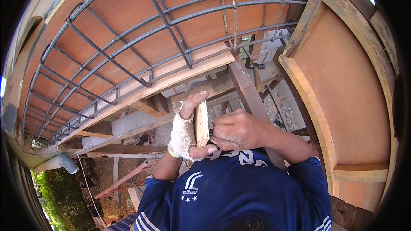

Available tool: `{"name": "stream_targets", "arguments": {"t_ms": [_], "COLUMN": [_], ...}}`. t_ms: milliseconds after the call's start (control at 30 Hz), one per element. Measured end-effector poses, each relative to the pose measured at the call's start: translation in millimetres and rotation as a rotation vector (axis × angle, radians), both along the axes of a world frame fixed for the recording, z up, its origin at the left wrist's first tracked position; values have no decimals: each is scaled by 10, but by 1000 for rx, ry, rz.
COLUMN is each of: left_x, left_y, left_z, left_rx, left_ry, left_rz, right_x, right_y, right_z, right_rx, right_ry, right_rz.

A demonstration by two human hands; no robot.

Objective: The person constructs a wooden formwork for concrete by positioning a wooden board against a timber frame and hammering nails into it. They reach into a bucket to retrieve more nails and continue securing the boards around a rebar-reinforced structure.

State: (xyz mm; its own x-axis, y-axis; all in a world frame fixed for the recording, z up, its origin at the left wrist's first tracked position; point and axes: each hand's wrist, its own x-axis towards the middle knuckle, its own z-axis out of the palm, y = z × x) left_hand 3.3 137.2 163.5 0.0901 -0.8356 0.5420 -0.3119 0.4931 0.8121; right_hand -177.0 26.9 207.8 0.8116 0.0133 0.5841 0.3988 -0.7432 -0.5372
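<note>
Head view: our left hand (183, 130), in a pale knitted glove (180, 139) with bare fingertips, is clamped on a short wooden board (201, 124), which stands on edge just in front of our chest. To work well here, we should keep that grip firm and the board steady, with the bare thumb and fingertips clear of wherever the other hand works. A slow, light push that runs along the board and away from our body would probably be safest, since our shirt (239, 184) is right behind.

As for pose, the left hand reaches across the board's left face, with fingers hooked around its far end and the thumb at its near end. Our right hand (237, 130) is curled in beside the right face, knuckles up, the elbow swung out to the side. A small dark patch shows between its fingertips and the board; we cannot tell whether it is a tool in the grip. The two hands are near each other, with the board between.

Farther out, a brown beam (248, 87) runs past the right hand, with a hammer (256, 66) near its far right edge. Beyond the board, steel bars (112, 57) cross an orange panel (128, 10).
</note>
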Motion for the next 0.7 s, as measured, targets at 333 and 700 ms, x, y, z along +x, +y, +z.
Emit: {"name": "stream_targets", "arguments": {"t_ms": [333,700], "left_x": [-64,-116], "left_y": [-130,-222], "left_z": [40,42], "left_rx": [24,36], "left_ry": [47,12], "left_rz": [-67,-84], "right_x": [-98,-275], "right_y": [-266,-253], "right_z": [80,198], "right_rx": [21,-41], "right_ry": [68,138], "right_rz": [41,-67]}}
